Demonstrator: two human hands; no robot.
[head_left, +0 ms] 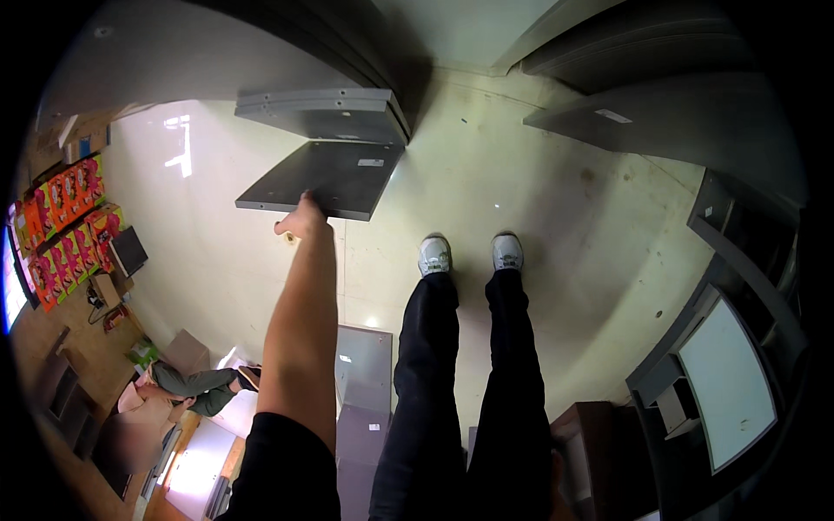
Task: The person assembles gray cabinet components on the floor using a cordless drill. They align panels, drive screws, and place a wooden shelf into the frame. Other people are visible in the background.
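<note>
My left arm reaches forward to a dark grey panel (pixel 326 178) with a pale label on its top face. My left hand (pixel 304 219) is at the panel's near edge, with one digit on the top face and another sticking out to the left. The rest of its fingers are partly hidden at the edge, and the hand looks closed on it. Just behind this panel stands a thicker grey board stack (pixel 317 108) with small holes along its upper edge. My right hand does not show.
Large dark furniture panels (pixel 669 122) stand at the far right. A cabinet with a white panel (pixel 730 382) is at the right. Grey boards (pixel 363 369) lie beside my left leg. Bright boxes (pixel 69 230) are stacked at the left. Another person (pixel 204 386) sits at the lower left.
</note>
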